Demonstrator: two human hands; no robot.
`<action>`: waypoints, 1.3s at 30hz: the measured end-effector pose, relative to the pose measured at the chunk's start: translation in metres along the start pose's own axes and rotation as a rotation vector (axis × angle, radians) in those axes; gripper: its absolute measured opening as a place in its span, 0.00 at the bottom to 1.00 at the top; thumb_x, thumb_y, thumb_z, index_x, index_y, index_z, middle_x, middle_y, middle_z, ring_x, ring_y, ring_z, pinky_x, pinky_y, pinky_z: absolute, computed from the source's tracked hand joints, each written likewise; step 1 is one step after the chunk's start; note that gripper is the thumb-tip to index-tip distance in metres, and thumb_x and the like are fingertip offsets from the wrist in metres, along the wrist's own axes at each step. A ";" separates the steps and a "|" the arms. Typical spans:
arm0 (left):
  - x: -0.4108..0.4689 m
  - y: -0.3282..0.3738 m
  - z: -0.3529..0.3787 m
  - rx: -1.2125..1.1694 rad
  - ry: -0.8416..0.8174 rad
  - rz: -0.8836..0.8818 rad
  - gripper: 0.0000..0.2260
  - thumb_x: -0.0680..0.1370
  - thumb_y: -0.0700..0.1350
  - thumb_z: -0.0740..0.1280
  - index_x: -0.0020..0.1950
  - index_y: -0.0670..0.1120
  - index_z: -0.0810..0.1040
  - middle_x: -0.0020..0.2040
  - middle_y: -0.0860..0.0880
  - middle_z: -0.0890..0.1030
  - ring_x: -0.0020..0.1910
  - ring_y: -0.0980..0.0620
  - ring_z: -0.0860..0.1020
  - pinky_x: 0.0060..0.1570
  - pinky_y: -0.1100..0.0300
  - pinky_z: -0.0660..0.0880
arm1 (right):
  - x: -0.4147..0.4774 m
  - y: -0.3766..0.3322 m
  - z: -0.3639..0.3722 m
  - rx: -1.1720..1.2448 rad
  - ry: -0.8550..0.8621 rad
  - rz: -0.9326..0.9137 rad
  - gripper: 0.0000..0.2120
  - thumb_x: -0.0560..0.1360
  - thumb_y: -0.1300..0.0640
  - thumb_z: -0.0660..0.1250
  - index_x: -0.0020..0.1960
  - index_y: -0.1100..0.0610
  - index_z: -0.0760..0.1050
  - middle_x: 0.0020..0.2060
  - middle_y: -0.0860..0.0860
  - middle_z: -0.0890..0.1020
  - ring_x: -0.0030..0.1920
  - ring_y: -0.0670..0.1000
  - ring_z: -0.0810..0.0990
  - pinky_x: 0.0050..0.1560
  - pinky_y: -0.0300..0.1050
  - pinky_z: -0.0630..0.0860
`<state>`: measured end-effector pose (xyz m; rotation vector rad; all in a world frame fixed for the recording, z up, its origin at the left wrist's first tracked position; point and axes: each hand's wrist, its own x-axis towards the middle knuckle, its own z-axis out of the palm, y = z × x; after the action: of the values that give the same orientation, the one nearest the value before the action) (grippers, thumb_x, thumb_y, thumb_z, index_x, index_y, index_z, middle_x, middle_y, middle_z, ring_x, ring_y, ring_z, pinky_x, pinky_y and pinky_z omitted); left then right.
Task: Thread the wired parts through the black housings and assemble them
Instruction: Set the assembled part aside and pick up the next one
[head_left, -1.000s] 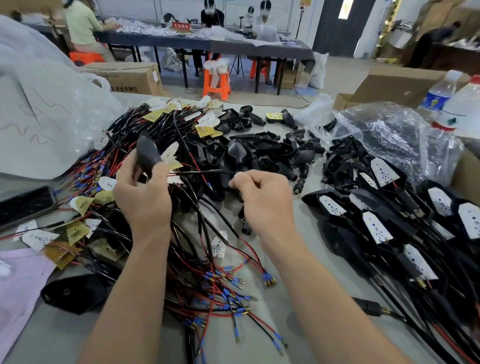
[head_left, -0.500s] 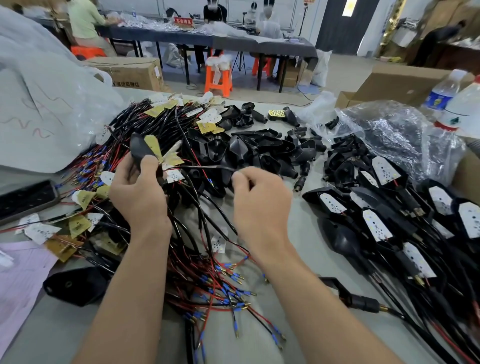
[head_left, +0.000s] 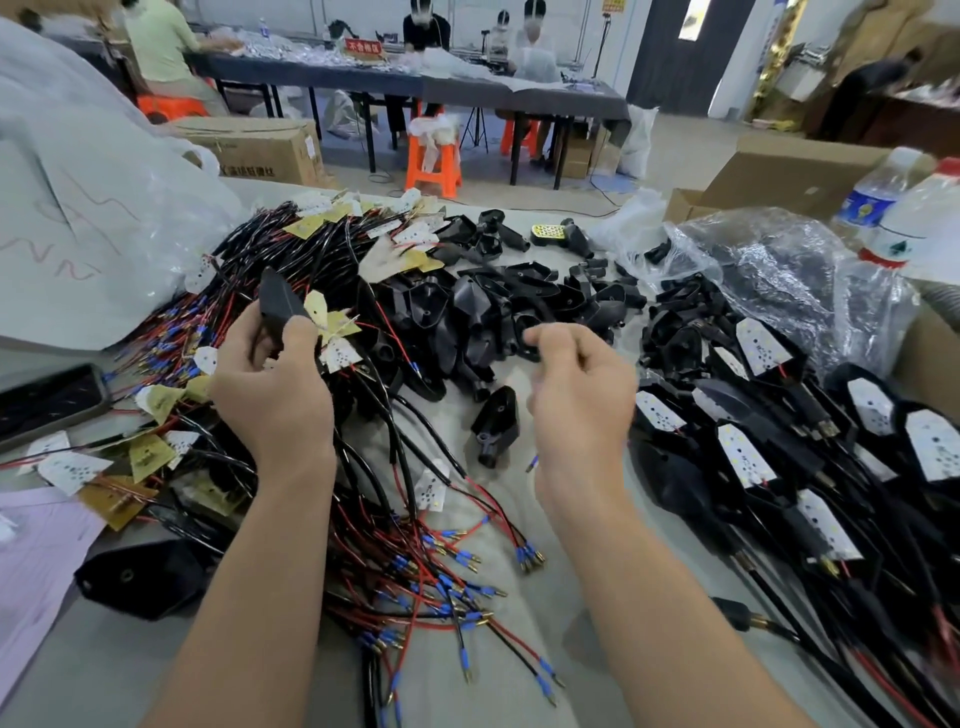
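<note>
My left hand (head_left: 270, 395) grips a black housing (head_left: 278, 304) upright over the wire pile. A wired LED board (head_left: 332, 332) with white and yellow tags sits against the housing's right side. My right hand (head_left: 576, 395) hovers over the loose black housings (head_left: 498, 312), its fingers curled and blurred. A blue-sleeved wire tip (head_left: 532, 462) shows just below its palm; whether the hand holds it is unclear. One housing (head_left: 496, 423) lies alone on the table between my hands.
Tangled red and black wires (head_left: 415, 561) with blue terminals cover the middle. Assembled units (head_left: 753, 457) are stacked at the right, beside a plastic bag (head_left: 769, 275) and water bottles (head_left: 919, 228). A phone (head_left: 47, 400) lies at the left.
The taut wire between my hands is gone. My right hand has moved right and away from the left, which has raised the housing a little, with the board now against it.
</note>
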<state>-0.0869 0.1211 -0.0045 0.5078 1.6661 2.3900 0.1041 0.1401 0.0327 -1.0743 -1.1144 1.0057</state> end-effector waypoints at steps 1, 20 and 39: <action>-0.003 0.001 0.001 -0.016 -0.052 -0.006 0.16 0.72 0.47 0.72 0.60 0.50 0.86 0.44 0.57 0.86 0.41 0.62 0.82 0.43 0.66 0.78 | 0.003 -0.002 -0.005 0.180 0.014 0.099 0.13 0.79 0.62 0.63 0.38 0.55 0.79 0.23 0.45 0.68 0.24 0.45 0.62 0.29 0.42 0.59; -0.096 0.012 0.036 -0.240 -1.141 -0.960 0.14 0.80 0.45 0.57 0.58 0.39 0.75 0.41 0.45 0.78 0.39 0.49 0.73 0.40 0.55 0.81 | 0.011 0.010 -0.079 -0.105 -0.680 0.238 0.14 0.75 0.71 0.61 0.40 0.63 0.83 0.20 0.49 0.69 0.23 0.46 0.63 0.27 0.36 0.60; -0.037 0.006 0.019 -0.393 -0.415 -0.563 0.17 0.87 0.51 0.53 0.56 0.46 0.79 0.39 0.49 0.82 0.30 0.53 0.77 0.23 0.64 0.64 | 0.028 0.007 -0.127 -0.506 -1.068 0.274 0.10 0.68 0.56 0.68 0.42 0.57 0.87 0.27 0.54 0.77 0.31 0.46 0.68 0.36 0.38 0.65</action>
<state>-0.0456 0.1232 0.0003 0.3678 0.9660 1.9483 0.2327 0.1506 0.0169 -1.0979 -2.2085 1.6459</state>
